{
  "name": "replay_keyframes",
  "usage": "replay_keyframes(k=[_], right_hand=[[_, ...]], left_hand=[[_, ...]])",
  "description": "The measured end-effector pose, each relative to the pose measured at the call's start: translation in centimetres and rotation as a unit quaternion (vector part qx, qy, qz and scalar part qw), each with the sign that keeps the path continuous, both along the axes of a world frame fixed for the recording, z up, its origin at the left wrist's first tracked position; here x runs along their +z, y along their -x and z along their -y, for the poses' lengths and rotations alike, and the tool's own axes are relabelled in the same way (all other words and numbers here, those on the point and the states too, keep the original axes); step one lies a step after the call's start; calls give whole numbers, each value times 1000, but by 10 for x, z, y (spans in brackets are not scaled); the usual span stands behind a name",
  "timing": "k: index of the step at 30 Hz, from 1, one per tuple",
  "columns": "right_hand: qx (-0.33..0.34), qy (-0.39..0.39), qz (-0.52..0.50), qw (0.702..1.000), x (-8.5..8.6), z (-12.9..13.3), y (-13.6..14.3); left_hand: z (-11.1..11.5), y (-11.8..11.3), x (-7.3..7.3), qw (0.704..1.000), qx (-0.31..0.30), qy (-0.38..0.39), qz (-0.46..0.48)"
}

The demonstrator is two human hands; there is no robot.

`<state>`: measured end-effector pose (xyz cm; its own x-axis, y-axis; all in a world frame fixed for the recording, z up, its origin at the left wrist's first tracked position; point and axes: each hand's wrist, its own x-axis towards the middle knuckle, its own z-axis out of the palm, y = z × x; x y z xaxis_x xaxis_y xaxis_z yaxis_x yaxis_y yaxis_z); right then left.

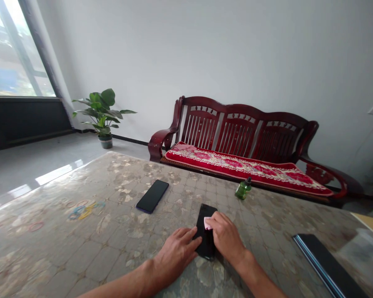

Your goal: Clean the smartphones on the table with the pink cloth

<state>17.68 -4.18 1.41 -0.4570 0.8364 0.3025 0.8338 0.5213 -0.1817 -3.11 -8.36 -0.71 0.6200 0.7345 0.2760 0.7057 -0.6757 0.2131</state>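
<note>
A black smartphone (203, 244) lies on the table in front of me. My left hand (180, 250) rests at its left edge, fingers stretched out and their tips touching the phone. My right hand (225, 234) is closed around a small pale pink cloth (208, 223), pressed against the phone's dark face. Part of the cloth is hidden under my fingers. Farther left and back lies a second smartphone (153, 196), dark screen up with a bluish edge, apart from both hands. A small green bottle (243, 189) with a black top stands beyond my right hand.
The table (118, 252) has a patterned, glossy cover. Coloured rubber bands (84, 210) lie at left. On the right are a stack of dark flat items (326, 263) and a clear plastic container (362, 248). Behind stand a red wooden bench (233, 132) and a potted plant (103, 111).
</note>
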Motion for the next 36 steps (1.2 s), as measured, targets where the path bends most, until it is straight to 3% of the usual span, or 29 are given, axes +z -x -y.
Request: replay_keyframes(k=[6, 14, 23, 29, 36], right_hand=[[-60, 0, 26, 998, 9, -18, 4], [7, -18, 1, 1000, -1, 5, 4], [-49, -2, 6, 999, 5, -13, 14], [17, 3, 14, 1000, 3, 5, 14], [-59, -3, 19, 998, 9, -31, 10]], left_hand=[[0, 0, 2, 1000, -9, -6, -7], [2, 0, 1, 1000, 3, 1, 5], [1, 0, 5, 1000, -3, 6, -10], [2, -1, 2, 1000, 4, 9, 0], [0, -1, -4, 1000, -5, -19, -9]])
